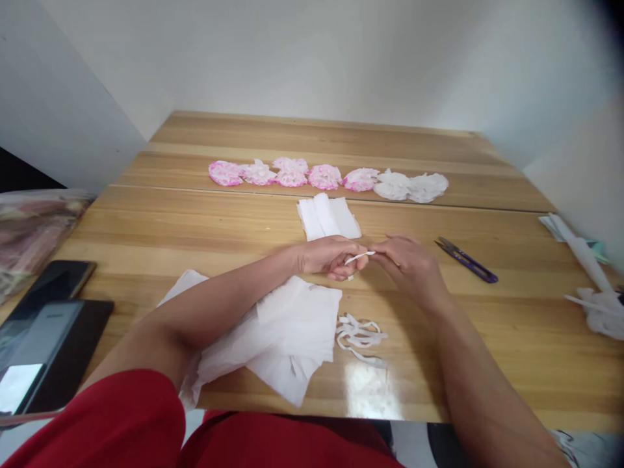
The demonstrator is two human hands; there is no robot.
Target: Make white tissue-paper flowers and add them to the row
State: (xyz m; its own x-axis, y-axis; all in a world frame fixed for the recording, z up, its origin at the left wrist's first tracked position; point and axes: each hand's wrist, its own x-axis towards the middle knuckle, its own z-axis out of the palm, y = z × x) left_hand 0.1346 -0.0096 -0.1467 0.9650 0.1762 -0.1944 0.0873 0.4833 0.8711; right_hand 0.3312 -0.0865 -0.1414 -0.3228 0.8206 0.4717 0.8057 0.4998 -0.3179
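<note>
My left hand (336, 255) is closed around one part of a thin white strip (359, 257). My right hand (407, 263) pinches the strip's other end, so a short length shows between the two hands. Just beyond my left hand lies a small stack of folded white tissue paper (329, 216). Under and beside my left forearm spread loose white tissue sheets (297, 318). A tangle of more white strips (361, 335) rests on the table to the right of those sheets. To the right of my right hand are purple-handled thread snips (467, 260).
Across the back runs a row of ruffled paper flowers, pink-edged ones (325, 176) on the left and white ones (428, 187) on the right. Dark phones (63, 344) lie at the left edge. A white roll and crumpled plastic (604, 312) sit at the far right.
</note>
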